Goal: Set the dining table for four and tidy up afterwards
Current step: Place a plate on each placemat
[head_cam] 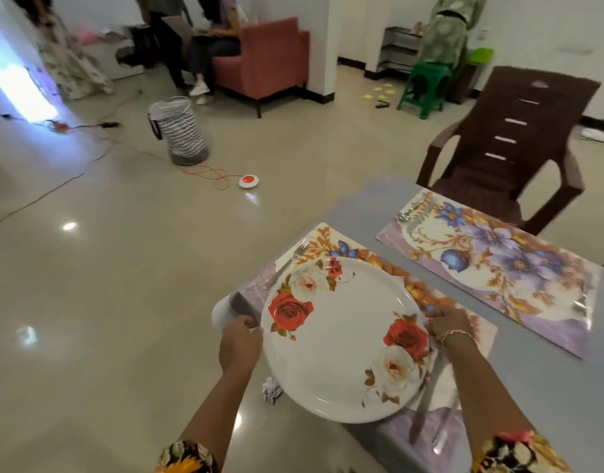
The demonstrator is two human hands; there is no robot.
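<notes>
Head view showed the rose-patterned plate [341, 339] held between the 2 hands, directly ahead of the person and low over the near placemat [331, 240]. The left hand [241, 343] gripped its left rim and the right hand [447, 324] gripped its right rim, both equally near. The plate's left part overhung the worktop [532, 380] edge. A fork [287, 264] lay beyond its left side and a knife [425, 407] just beside its right, so the coming move probably called for shifting it rightward and down between them.
</notes>
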